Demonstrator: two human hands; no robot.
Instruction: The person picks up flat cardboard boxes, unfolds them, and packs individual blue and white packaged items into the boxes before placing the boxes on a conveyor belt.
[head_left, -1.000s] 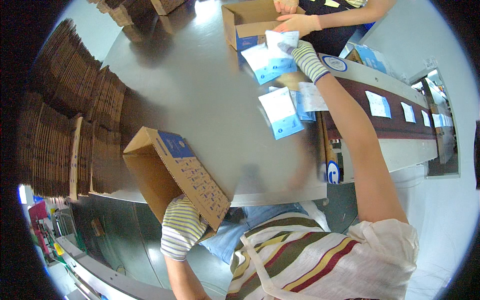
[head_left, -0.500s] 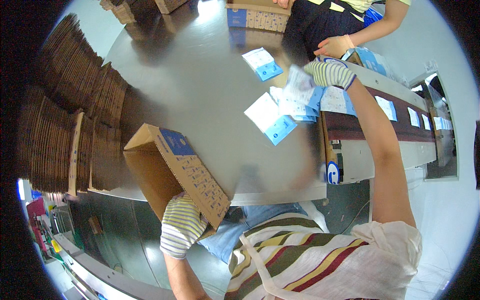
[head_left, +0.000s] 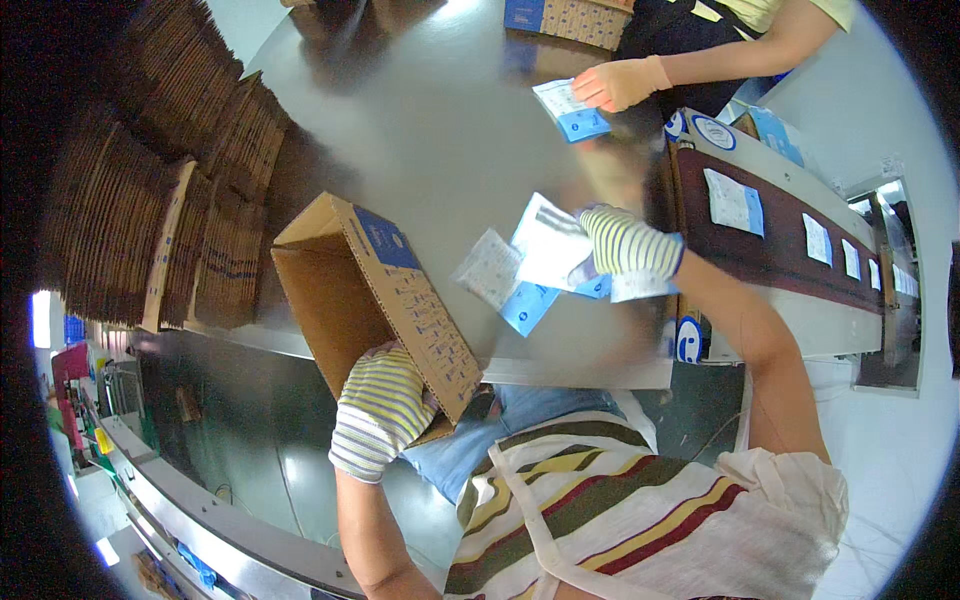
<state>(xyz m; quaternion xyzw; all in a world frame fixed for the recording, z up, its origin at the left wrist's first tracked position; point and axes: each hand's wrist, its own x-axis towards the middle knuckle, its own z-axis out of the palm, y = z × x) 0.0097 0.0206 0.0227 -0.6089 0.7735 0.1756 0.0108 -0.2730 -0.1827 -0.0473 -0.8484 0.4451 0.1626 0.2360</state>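
Head view: right hand (head_left: 628, 243), striped glove, fingers clamped on white-blue packets (head_left: 548, 255) just above grey table (head_left: 420, 140), left hand (head_left: 385, 405) gripping lower edge of open cardboard box (head_left: 375, 300) tilted at table's near edge, w/ flat carton stacks (head_left: 170, 210) further left.

Both hands, left hand (head_left: 385, 410) and right hand (head_left: 628, 243), wear striped knit gloves; shirt striped, apron pale.

Bare grey metal table (head_left: 420, 150) btwn open brown cardboard box (head_left: 375, 300) and white-blue packets (head_left: 530, 265): free lane. Stacked flat cartons (head_left: 150, 210) block left; conveyor belt (head_left: 780, 250) blocks right.
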